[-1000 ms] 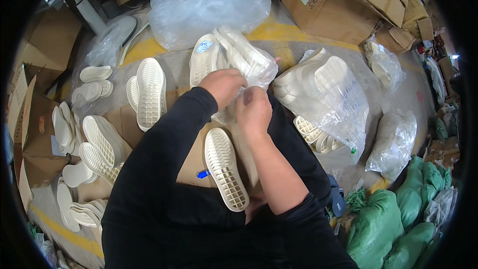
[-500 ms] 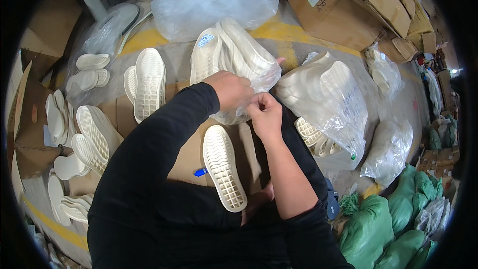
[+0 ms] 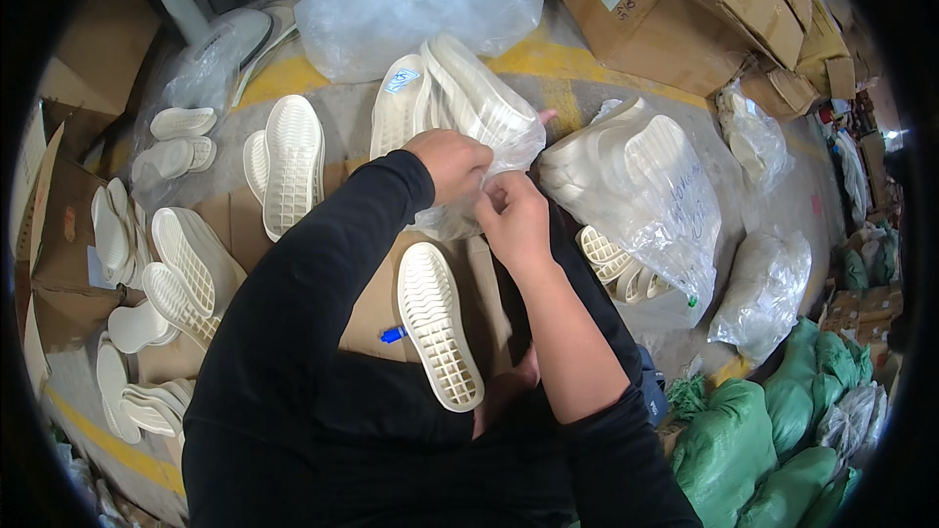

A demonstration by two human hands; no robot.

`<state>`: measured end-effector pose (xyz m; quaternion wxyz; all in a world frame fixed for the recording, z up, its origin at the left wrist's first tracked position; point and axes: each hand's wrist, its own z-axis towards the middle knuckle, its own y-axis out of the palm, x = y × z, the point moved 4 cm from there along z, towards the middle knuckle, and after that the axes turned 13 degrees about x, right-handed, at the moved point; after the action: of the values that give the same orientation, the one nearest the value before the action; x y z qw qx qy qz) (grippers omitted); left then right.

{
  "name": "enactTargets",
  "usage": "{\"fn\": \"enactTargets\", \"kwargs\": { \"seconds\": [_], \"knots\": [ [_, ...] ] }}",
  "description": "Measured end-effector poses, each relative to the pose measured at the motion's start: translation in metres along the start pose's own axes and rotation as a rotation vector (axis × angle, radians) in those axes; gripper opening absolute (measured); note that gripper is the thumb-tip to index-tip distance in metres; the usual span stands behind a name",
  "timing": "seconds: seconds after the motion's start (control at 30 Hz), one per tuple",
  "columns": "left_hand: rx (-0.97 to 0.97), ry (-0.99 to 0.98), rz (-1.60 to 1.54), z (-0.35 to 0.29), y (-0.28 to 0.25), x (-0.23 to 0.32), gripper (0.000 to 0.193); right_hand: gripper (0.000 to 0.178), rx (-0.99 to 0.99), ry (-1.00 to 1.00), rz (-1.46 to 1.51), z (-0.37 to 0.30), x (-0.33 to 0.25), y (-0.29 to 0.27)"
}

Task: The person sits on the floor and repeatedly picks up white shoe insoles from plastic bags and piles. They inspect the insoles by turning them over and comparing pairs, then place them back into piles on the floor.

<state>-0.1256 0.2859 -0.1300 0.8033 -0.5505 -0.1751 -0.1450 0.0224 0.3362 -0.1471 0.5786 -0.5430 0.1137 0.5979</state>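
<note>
A clear plastic bag (image 3: 520, 149) wraps a stack of cream shoe soles (image 3: 481, 86) in front of me, its loose end toward my body. My left hand (image 3: 450, 164) is closed on the film at the bag's near end, most of its fingers hidden. Just right of it, my right hand (image 3: 514, 218) pinches the same film between thumb and fingers. Beside the bag on the left lies a cream sole with a blue-and-white label (image 3: 400, 81). Below my hands a single sole (image 3: 439, 325) rests with its grid side up, next to a blue cap-like piece (image 3: 393, 334).
Right of my hands stands another bag of soles (image 3: 653, 171). Paired soles (image 3: 293, 166) lie to the left, with more by an open carton (image 3: 64, 235). A large plastic bag (image 3: 421, 5) and cardboard boxes (image 3: 655, 24) lie at the back; green sacks (image 3: 729, 450) fill the lower right.
Both hands have shifted slightly with the film still in their grip. The film hangs differently between them, and the bagged soles have moved a little. The loose sole stays in place.
</note>
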Motion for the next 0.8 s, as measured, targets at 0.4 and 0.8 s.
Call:
{"fn": "enactTargets", "kwargs": {
  "seconds": [0.4,0.8],
  "knots": [
    [0.055,-0.036,-0.044,0.000,-0.005,0.004,0.011,0.012,-0.006,-0.033,0.005,0.004,-0.002,-0.002],
    [-0.003,-0.117,-0.016,0.003,0.001,-0.001,0.010,0.016,0.022,0.106,0.201,-0.006,0.007,-0.007]
  ]
}}
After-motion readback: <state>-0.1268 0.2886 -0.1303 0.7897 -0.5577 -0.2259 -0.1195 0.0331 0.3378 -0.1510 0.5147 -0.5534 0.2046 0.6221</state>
